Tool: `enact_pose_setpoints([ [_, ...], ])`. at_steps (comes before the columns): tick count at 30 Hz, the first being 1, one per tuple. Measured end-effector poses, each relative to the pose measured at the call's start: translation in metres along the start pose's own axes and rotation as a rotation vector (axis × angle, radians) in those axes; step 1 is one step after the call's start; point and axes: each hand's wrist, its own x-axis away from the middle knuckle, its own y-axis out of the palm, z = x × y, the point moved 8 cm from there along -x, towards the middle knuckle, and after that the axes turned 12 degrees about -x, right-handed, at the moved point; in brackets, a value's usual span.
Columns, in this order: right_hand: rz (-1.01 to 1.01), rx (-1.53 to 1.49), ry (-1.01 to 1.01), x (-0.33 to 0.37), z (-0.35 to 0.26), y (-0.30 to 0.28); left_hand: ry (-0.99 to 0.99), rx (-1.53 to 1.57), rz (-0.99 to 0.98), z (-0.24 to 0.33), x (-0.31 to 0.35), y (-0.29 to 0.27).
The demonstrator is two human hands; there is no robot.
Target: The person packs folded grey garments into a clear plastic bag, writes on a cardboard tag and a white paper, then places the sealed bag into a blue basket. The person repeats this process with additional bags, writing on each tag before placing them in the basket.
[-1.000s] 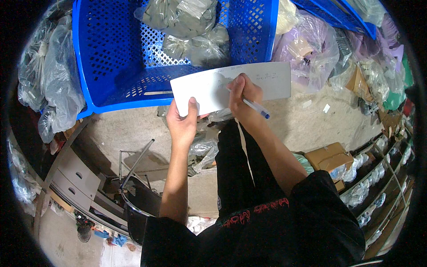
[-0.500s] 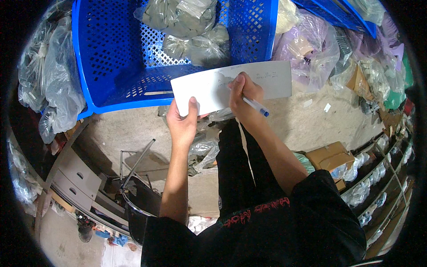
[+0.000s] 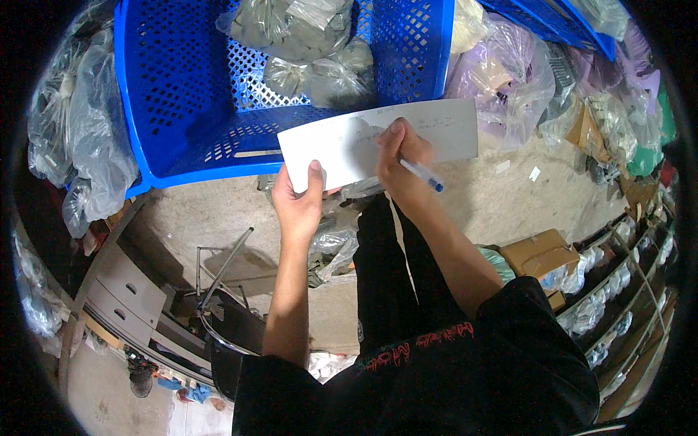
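Note:
A long white sheet of paper or card (image 3: 320,156) with some handwriting is held up in front of me. My left hand (image 3: 299,195) grips its lower left edge, thumb on top and fingers underneath. My right hand (image 3: 404,156) is closed around a pen (image 3: 423,176) with a clear barrel and a blue end. The fist rests against the upper middle of the sheet; the writing tip is hidden behind the fingers. Just beyond the sheet stands a blue perforated plastic basket (image 3: 182,173), and clear bags of dark grey items (image 3: 298,29) lie in it.
Clear plastic bags (image 3: 102,123) are piled at the left. Purple-tinted bags (image 3: 502,80) lie at the right of the basket. A folding chair (image 3: 225,327) and a grey drawer cabinet (image 3: 127,291) stand lower left. A cardboard box (image 3: 539,254) sits near shelves of bagged goods (image 3: 611,291) at right.
My right hand has shifted very slightly right on the sheet, with the pen still in it. The left hand keeps its hold, and the rest of the scene is nearly the same.

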Motion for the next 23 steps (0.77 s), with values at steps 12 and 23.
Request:
enact_pose_setpoints([
  [12, 0.038, 0.053, -0.032, 0.003, 0.002, 0.0, -0.016, -0.012, 0.009, -0.007, 0.002, -0.001],
  [23, 0.091, -0.462, 0.353, -0.025, 0.019, -0.05, -0.17, 0.034, -0.07, 0.021, -0.024, -0.038],
])
